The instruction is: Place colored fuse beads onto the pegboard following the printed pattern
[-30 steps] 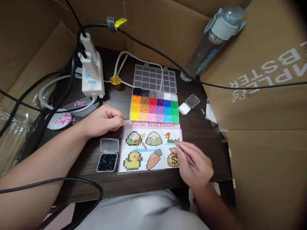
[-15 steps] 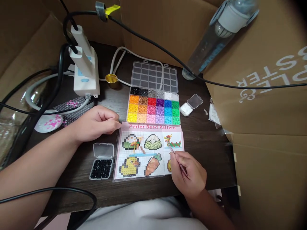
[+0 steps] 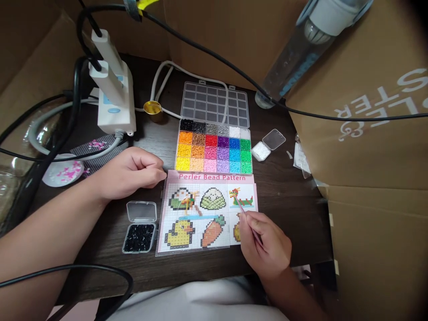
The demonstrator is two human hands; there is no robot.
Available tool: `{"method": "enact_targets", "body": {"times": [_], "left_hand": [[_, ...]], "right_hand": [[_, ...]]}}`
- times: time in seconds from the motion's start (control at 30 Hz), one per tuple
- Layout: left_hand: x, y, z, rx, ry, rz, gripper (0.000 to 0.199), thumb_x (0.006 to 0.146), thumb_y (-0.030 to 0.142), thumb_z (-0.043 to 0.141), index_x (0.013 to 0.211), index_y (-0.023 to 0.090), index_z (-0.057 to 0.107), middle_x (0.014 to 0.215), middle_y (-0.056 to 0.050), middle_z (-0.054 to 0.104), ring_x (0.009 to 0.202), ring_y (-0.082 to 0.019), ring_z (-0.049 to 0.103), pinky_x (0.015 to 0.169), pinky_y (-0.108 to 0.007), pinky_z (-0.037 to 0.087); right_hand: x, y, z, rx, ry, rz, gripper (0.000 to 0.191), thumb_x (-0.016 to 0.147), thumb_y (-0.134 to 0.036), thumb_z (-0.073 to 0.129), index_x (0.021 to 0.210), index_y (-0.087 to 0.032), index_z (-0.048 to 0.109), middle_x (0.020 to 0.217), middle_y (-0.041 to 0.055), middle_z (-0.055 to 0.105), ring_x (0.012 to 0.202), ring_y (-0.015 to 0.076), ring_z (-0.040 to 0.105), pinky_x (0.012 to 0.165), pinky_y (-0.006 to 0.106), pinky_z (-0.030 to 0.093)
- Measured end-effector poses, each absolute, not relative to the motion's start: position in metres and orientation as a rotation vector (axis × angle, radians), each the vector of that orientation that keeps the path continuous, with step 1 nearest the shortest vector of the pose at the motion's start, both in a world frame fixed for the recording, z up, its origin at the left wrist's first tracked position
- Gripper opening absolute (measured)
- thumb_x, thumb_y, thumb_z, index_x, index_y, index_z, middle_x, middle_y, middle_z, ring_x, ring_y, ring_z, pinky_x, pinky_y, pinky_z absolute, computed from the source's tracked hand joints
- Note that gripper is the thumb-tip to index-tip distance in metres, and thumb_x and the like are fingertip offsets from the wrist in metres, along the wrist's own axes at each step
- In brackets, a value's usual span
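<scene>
My right hand (image 3: 267, 243) grips slim tweezers (image 3: 251, 225), their tips on the small dragon picture at the sheet's right. The Perler bead pattern sheet (image 3: 197, 214) lies under a clear pegboard (image 3: 182, 252). On the board sits a partial bead figure (image 3: 191, 203) in orange, green and brown, with a light blue row (image 3: 202, 217) below it. My left hand (image 3: 133, 171) is closed in a loose fist, resting by the sheet's top left corner; nothing shows in it. Beyond the sheet stands the open bead box (image 3: 217, 154) with many coloured compartments.
A small open case of black beads (image 3: 139, 237) is left of the sheet, one of white beads (image 3: 261, 151) to the right. At the left are a power strip (image 3: 115, 104), cables, and a dish of pink beads (image 3: 63, 171). A bottle (image 3: 287, 67) leans at the back.
The whole view has shifted slightly. Both hands keep their grips and places, with the tweezers still pointing at the dragon picture.
</scene>
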State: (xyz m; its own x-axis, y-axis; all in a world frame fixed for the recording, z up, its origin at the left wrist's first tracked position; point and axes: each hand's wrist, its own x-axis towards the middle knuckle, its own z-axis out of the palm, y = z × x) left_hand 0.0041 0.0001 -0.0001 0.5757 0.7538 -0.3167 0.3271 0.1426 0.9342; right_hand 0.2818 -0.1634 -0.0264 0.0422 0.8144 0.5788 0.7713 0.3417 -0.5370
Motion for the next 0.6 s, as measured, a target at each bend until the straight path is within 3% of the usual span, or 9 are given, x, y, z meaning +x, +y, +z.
{"method": "enact_targets", "body": {"times": [0.6], "left_hand": [[0.0095, -0.0035, 0.0029, 1.451, 0.928, 0.461, 0.04, 0.075, 0.02, 0.061, 0.045, 0.021, 0.035, 0.043, 0.006, 0.035, 0.043, -0.007, 0.026, 0.044, -0.026, 0.019]], "right_hand": [[0.2878, -0.1711, -0.0302, -1.49, -1.725, 0.059, 0.02, 0.077, -0.003, 0.076, 0.089, -0.016, 0.066, 0.081, 0.0061, 0.075, 0.064, 0.0128, 0.07, 0.061, 0.021, 0.057]]}}
